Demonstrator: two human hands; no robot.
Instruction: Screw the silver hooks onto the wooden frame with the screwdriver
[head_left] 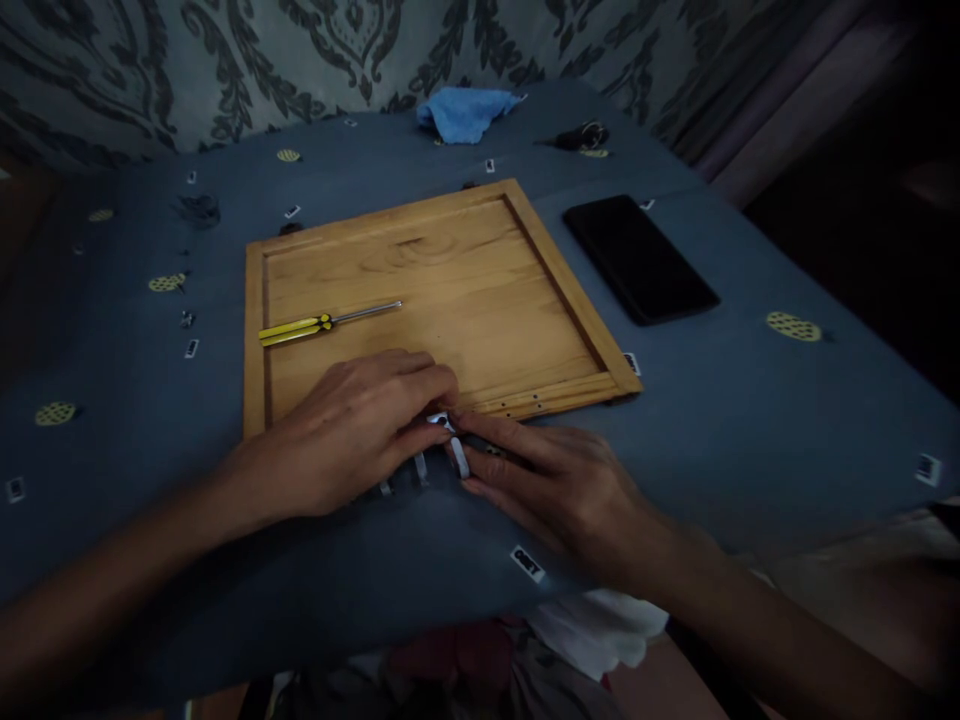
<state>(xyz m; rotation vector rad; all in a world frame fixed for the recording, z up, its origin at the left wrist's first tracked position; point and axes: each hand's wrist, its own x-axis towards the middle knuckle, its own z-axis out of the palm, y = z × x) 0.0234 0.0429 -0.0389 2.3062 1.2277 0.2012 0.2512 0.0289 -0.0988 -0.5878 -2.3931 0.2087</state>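
A square wooden panel (420,280) with a raised frame lies flat before me. At its near edge both hands meet around a small shiny metal fitting (459,458), which looks like a bracket or hinge part; fingers cover much of it. My left hand (360,420) reaches over the edge with its fingers curled, thumb against the fitting. From the other side, my right hand (555,475) pinches the fitting with its fingertips. More narrow metal strips (421,468) show below my left hand. On the panel rests a yellow-handled screwdriver (330,322). Small dark holes dot the near rail.
A blue patterned cloth covers the table (712,430). To the panel's right lies a black phone or tablet (639,258). Farther back are a blue cloth (466,113) and a dark bunch, perhaps keys (581,136). Small metal pieces (187,318) and a clear item (199,208) sit left.
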